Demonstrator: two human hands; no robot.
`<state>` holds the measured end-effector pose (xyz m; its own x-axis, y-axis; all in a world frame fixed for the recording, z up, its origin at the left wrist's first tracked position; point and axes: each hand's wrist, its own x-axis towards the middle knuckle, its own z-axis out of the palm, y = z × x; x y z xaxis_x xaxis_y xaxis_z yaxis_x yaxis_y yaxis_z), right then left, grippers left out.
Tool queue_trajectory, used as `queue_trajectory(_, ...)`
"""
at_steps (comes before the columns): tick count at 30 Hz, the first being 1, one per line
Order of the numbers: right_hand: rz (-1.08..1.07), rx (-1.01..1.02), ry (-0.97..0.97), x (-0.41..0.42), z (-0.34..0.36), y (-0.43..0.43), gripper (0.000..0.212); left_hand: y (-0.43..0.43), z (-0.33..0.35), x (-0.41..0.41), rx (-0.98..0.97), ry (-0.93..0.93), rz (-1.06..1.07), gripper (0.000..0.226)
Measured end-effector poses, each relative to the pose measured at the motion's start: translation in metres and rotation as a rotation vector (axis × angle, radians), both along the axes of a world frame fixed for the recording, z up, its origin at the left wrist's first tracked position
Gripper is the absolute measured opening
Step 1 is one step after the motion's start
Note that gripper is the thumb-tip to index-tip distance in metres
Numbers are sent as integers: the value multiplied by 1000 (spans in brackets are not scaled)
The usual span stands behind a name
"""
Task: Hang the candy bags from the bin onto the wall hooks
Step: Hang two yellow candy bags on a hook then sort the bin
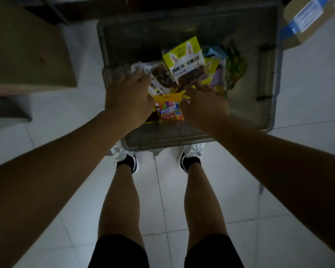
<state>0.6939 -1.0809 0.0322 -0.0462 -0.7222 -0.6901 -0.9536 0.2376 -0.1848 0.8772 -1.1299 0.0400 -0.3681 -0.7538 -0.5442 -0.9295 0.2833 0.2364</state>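
Observation:
A grey plastic bin [267, 78] stands on the floor in front of my feet, with several candy bags piled in its near left part. My left hand [128, 95] grips the white top edge of a clear bag of dark candy [163, 76]. My right hand [203, 105] pinches the top corner of an orange bag with colourful print [169, 108] that lies between both hands. A yellow-green bag with rabbit ears and the print TANG MOU MOU [186, 62] leans upright behind them. More bags [230, 68] lie to its right. No wall hooks are in view.
A cardboard box [27, 43] stands to the left of the bin and another box with blue tape [307, 20] at the far right. The floor is pale tile [162, 200]. My legs and white shoes [124, 155] are close against the bin's near wall.

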Motion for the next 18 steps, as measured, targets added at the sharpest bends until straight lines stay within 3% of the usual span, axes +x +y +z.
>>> queue_trajectory(10,-72,93,-42,4,-105,15,51,15,-115,-5,148,-48,7,48)
queue_trajectory(18,-225,-30,-72,-7,-149,-4,48,-1,-166,-31,237,43,113,42)
